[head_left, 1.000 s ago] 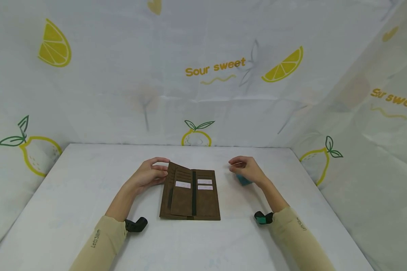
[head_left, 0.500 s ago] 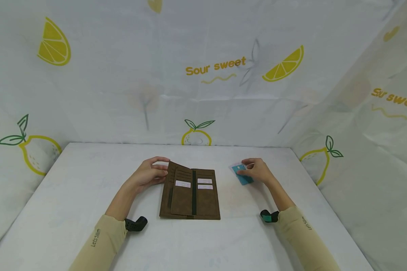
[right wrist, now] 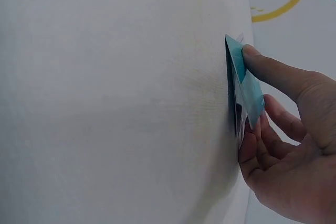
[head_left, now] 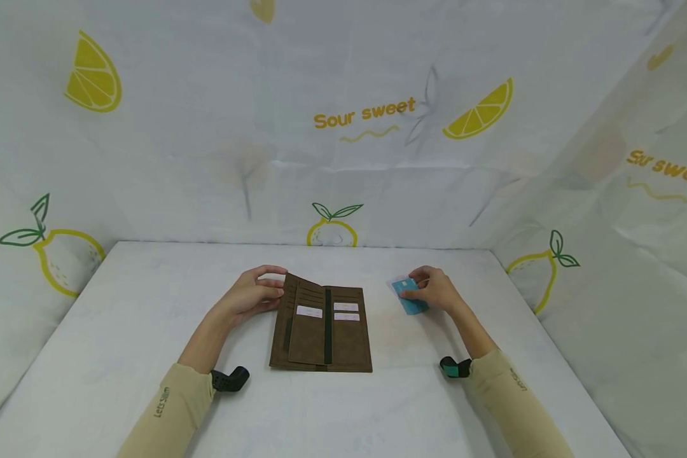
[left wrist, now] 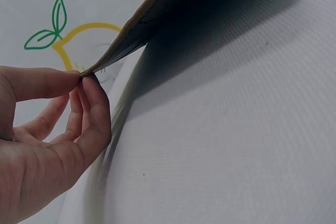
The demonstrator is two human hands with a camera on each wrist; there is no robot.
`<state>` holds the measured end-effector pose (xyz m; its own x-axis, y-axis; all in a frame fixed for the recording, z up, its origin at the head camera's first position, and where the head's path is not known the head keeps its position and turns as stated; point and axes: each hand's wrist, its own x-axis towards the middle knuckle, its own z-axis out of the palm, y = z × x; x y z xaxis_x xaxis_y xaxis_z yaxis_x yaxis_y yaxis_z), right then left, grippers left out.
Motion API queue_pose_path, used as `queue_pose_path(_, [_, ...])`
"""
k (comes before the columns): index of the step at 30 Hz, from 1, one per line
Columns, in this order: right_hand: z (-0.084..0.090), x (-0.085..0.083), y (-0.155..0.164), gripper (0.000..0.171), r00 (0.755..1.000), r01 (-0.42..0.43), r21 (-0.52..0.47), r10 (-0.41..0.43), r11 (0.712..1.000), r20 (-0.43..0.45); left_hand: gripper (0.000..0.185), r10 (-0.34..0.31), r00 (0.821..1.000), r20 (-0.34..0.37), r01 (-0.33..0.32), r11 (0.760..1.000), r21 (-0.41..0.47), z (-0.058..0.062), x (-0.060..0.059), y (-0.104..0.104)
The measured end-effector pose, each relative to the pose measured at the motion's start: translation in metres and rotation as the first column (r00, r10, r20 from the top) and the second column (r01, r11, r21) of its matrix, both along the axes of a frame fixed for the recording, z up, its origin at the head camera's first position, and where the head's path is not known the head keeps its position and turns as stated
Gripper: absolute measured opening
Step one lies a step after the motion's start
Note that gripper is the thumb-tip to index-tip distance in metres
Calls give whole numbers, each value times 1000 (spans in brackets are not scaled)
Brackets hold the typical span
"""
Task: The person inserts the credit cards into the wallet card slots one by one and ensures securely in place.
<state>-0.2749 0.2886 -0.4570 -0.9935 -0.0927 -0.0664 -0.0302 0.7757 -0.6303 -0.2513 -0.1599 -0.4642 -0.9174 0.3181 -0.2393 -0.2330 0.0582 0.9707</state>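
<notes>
A long brown wallet (head_left: pixel 322 327) lies open on the white table, its card slots showing several white cards. My left hand (head_left: pixel 254 295) pinches the wallet's raised left flap (left wrist: pixel 131 32) between thumb and fingers at its far corner. To the wallet's right, my right hand (head_left: pixel 433 290) grips a teal card (head_left: pixel 408 296), thumb on top and fingers underneath. In the right wrist view the teal card (right wrist: pixel 242 82) stands tilted up on one edge off the table.
The white table (head_left: pixel 120 318) is walled by a white cloth printed with lemons (head_left: pixel 332 232) at the back and both sides. The wrist cameras' black (head_left: pixel 229 380) and teal (head_left: pixel 452 367) mounts sit at my forearms.
My right hand moved right from above the table, came down on the teal card and took hold of it. The left hand and the wallet flap have stayed put.
</notes>
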Motion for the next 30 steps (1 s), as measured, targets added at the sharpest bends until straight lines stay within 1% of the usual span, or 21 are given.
queue_pose_path(3, [-1,0,2,53,1000,13,-47,-13,999,7,53,-3,1000,2,3,1000,5,-1,-1,0])
queue_pose_path(8, [1,0,3,47,998,50,-153,-42,987,54,52,0,1000,10,0,1000,10,0,-1,1])
queue_pose_path(12, [5,-2,0,49,996,60,-214,-44,975,77,51,4,1000,12,-4,1000,8,0,-1,1])
queue_pose_path(18, [11,-2,-8,49,991,80,-305,-43,949,126,52,6,1000,12,-6,1000,7,-1,-1,1])
queue_pose_path(23, [14,-3,-17,49,990,67,-383,-15,921,138,53,8,1000,14,-8,1000,5,-1,-1,1])
queue_pose_path(27, [14,-5,-28,50,990,77,-425,-17,902,142,53,10,1000,16,-10,1000,6,-1,-2,1])
queue_pose_path(30, [15,-7,-38,50,989,83,-433,-22,898,144,53,10,1000,17,-10,1000,8,-1,-2,1])
